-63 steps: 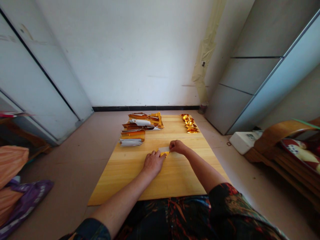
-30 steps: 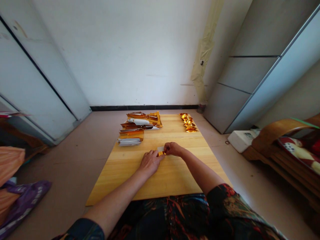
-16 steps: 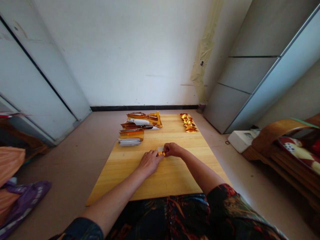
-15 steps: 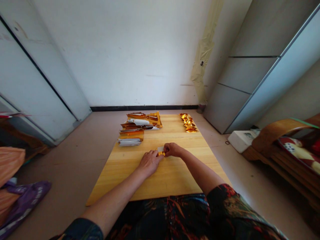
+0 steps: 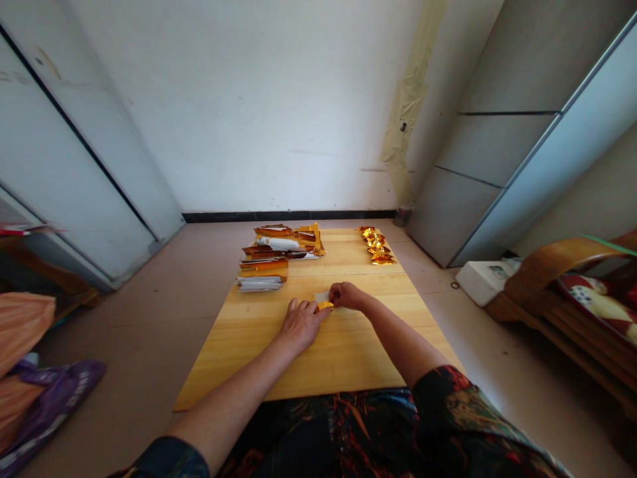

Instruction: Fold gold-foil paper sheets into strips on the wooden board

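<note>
A small piece of gold foil paper (image 5: 324, 306) with a pale inner side lies partly folded on the wooden table (image 5: 239, 362). My left hand (image 5: 301, 324) presses it from the left, with fingers bent over it and the thumb along its near edge. At its right end, my right hand (image 5: 347, 296) pinches the paper between closed fingertips. The fingers of both hands hide part of the piece.
Stacks of gold and white foil paper (image 5: 263, 267) lie at the table's back left. Several folded shiny gold pieces (image 5: 379, 249) form a row at the back right. A wooden bench (image 5: 562, 292) and a white box (image 5: 480, 282) stand to the right, purple bag (image 5: 70, 392) to the left.
The gold strip between my hands now shows lower and slightly farther right, its fold flatter. Both hands keep hold of the paper; the whole view has shifted a little.
</note>
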A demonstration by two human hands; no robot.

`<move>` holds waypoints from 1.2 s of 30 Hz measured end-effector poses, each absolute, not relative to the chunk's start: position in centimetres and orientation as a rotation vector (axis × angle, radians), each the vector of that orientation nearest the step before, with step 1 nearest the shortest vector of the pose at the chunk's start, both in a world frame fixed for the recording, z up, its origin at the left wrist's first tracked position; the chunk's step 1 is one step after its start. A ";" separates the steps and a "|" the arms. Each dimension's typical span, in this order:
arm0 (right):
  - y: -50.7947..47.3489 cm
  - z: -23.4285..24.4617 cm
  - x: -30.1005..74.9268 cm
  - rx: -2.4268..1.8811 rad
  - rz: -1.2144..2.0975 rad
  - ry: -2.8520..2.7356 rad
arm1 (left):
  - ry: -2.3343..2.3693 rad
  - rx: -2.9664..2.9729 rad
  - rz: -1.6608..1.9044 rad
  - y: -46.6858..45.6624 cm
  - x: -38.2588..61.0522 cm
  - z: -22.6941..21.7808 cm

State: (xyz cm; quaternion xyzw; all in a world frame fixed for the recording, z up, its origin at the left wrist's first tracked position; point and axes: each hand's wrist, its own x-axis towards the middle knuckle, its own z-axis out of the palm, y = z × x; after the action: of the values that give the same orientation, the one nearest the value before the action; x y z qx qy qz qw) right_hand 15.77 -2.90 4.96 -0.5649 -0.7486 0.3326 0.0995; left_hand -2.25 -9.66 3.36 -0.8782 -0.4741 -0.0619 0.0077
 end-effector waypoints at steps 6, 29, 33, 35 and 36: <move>-2.8 5.6 15.4 -1.744 0.893 -2.254 | -1.469 -2.701 -0.259 -9.6 -1.5 3.6; -2.3 5.0 17.8 -1.673 0.543 -2.283 | -1.421 -2.784 -0.141 -8.6 -1.9 3.9; -2.9 5.1 17.1 -1.618 0.480 -2.451 | -1.268 -2.869 -0.099 -7.2 -3.8 4.3; -3.4 5.4 16.4 -1.650 0.489 -2.510 | -1.245 -2.904 -0.106 -6.5 -4.6 4.6; -3.6 5.5 16.0 -1.673 0.495 -2.526 | -1.229 -2.924 -0.106 -6.2 -4.8 4.8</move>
State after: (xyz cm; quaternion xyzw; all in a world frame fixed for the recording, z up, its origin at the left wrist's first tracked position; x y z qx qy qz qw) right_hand 15.99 -3.61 5.50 -0.5446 -0.8223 0.1611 0.0361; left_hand -4.79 -6.18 4.76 -0.9213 -0.3872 -0.0335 -0.0161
